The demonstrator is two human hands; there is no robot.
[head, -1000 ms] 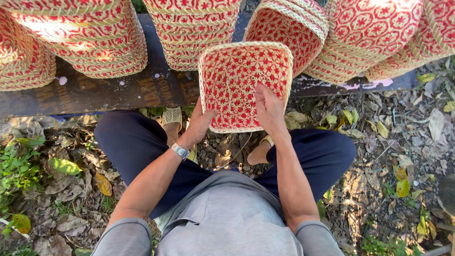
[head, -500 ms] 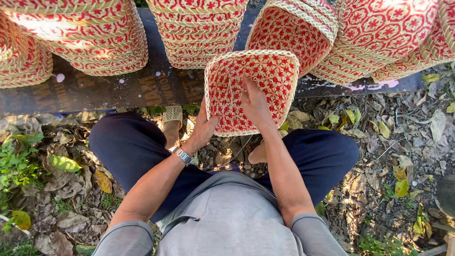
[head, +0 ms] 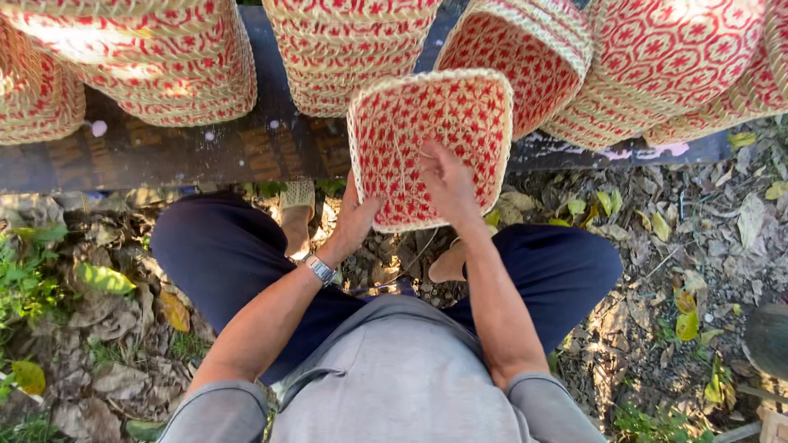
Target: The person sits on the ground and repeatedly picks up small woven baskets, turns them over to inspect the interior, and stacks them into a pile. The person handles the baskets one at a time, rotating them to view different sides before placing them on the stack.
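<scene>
I hold a square woven tray (head: 427, 123), red and straw-coloured with a star pattern, tilted up in front of me. My left hand (head: 357, 220) grips its near left edge from below; a metal watch (head: 320, 268) sits on that wrist. My right hand (head: 447, 184) lies inside the tray with its fingers on the weave near the lower middle. I am seated, dark trousers on both knees, grey shirt below.
Stacks of similar red woven baskets (head: 156, 57) line a dark wooden plank (head: 205, 152) ahead; more baskets (head: 673, 57) lean at the right. Dry leaves and twigs (head: 698, 271) cover the ground. Green plants (head: 33, 279) grow at the left.
The tray has tipped up and shifted slightly right. My right hand has moved from its near edge to inside the tray, while my left hand stays on the near left edge.
</scene>
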